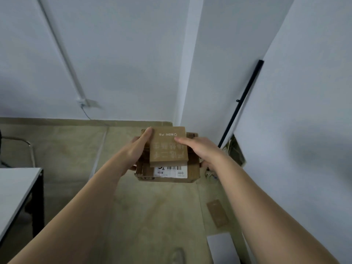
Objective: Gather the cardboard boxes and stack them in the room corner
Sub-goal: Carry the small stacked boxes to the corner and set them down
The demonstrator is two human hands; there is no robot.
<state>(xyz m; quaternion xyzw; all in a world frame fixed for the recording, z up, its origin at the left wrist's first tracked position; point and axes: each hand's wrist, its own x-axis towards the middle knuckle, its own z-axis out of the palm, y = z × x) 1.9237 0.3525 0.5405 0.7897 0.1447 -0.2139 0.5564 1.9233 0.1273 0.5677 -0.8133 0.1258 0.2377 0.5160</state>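
Note:
I hold a stack of cardboard boxes out in front of me, above the floor near the room corner. The larger bottom box [192,168] carries a white shipping label. A smaller flat box [167,147] with pale printed characters lies on top of it. My left hand [136,151] grips the stack's left side, thumb up along the top box's edge. My right hand [202,151] grips the right side, thumb lying on the top box, fingers hidden beneath.
White walls meet at a corner [177,111] just beyond the boxes. A black pole [242,100] leans against the right wall. A flat cardboard piece [217,212] and a white sheet [221,246] lie on the floor. A white-topped table [17,189] stands left, with a chair frame [28,147] behind.

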